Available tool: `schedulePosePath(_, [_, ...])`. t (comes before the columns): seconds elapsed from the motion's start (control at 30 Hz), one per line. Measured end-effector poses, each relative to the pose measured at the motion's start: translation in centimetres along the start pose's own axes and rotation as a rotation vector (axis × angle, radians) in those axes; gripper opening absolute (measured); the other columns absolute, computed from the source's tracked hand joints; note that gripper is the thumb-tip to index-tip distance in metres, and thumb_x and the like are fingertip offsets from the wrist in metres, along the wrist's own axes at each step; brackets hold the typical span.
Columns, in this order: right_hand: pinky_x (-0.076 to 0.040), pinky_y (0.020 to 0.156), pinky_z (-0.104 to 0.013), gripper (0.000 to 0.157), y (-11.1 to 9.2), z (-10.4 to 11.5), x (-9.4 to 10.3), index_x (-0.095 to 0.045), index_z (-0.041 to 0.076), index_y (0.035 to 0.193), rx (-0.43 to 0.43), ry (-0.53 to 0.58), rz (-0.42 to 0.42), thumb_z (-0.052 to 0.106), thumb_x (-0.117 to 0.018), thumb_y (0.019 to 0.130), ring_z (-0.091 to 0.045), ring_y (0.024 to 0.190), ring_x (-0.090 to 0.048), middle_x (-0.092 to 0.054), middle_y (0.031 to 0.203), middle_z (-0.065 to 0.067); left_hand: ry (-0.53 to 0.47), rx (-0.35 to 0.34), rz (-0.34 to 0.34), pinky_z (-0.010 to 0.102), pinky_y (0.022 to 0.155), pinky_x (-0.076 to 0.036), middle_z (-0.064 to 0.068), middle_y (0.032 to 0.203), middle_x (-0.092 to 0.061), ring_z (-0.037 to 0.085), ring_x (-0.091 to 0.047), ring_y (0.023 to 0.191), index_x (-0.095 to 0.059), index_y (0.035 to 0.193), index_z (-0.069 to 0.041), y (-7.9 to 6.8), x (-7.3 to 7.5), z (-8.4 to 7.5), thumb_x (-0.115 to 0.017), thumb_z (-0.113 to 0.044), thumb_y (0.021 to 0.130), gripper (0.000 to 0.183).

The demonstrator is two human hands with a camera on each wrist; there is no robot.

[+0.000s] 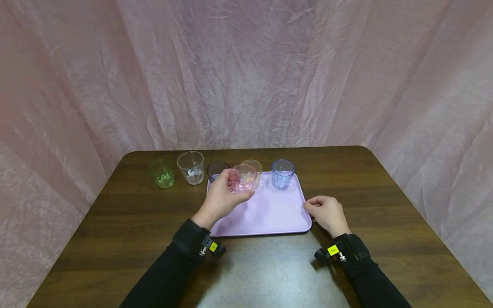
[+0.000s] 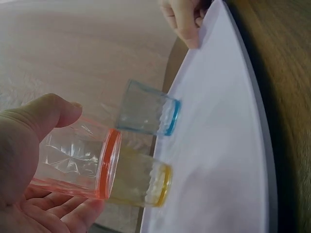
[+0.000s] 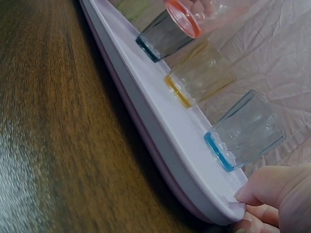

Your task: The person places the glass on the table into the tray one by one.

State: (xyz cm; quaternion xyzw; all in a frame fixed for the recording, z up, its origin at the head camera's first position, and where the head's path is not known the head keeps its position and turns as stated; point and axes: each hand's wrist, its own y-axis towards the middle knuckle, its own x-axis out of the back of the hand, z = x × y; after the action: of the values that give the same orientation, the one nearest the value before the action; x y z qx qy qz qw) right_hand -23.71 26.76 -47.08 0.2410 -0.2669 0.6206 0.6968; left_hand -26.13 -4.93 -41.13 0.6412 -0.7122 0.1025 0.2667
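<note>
My left hand (image 1: 223, 199) grips a pink glass (image 1: 245, 179) by its side, holding it above the lilac tray (image 1: 265, 218). In the left wrist view the pink glass (image 2: 77, 158) hangs clear of the tray surface, its base ringed in orange-red. My right hand (image 1: 326, 211) pinches the tray's right edge; the right wrist view shows the thumb (image 3: 262, 187) over the rim. On the tray's far side stand a blue glass (image 1: 283, 174), a yellow glass (image 3: 199, 75) and a dark grey glass (image 3: 165, 36). In the head view, the left hand partly covers the grey one.
Left of the tray, a clear glass (image 1: 191, 167) and a green glass (image 1: 161, 173) stand on the brown wooden table (image 1: 135, 239). A pink draped curtain (image 1: 246, 77) hangs behind the table's far edge.
</note>
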Motion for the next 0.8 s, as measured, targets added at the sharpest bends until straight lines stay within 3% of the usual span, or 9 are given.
schedulePosePath(0.23, [-0.054,0.056,-0.028,0.024,0.0,0.0,0.0,-0.075,0.005,0.094,-0.006,-0.002,-0.004,0.029,-0.072,0.091,-0.015,0.063,-0.063,-0.070,0.081,-0.007,0.008,-0.007,0.020,0.039,0.084,-0.052,0.009,0.114,-0.059,0.019,-0.057,0.099,-0.048,0.128,-0.005,0.1,-1.5,-0.2,-0.086,-0.034,0.074,0.072])
schedulePosePath(0.6, [-0.054,0.055,-0.028,0.025,-0.1,-0.1,-0.1,-0.075,0.005,0.094,-0.009,-0.003,-0.004,0.030,-0.072,0.091,-0.015,0.062,-0.063,-0.070,0.082,-0.007,-0.028,-0.083,0.037,0.038,0.085,-0.051,0.011,0.111,-0.061,0.019,-0.057,0.098,-0.052,0.123,-0.003,0.8,-4.0,0.1,-0.088,-0.026,0.073,0.066])
schedulePosePath(0.8, [-0.054,0.056,-0.028,0.026,-0.1,-0.2,-0.1,-0.075,0.006,0.094,-0.014,-0.005,-0.007,0.031,-0.072,0.091,-0.015,0.062,-0.063,-0.070,0.082,-0.007,-0.025,-0.083,0.061,0.037,0.087,-0.050,0.010,0.114,-0.062,0.017,-0.057,0.100,-0.050,0.128,-0.003,1.0,-5.4,-0.1,-0.088,-0.025,0.073,0.070])
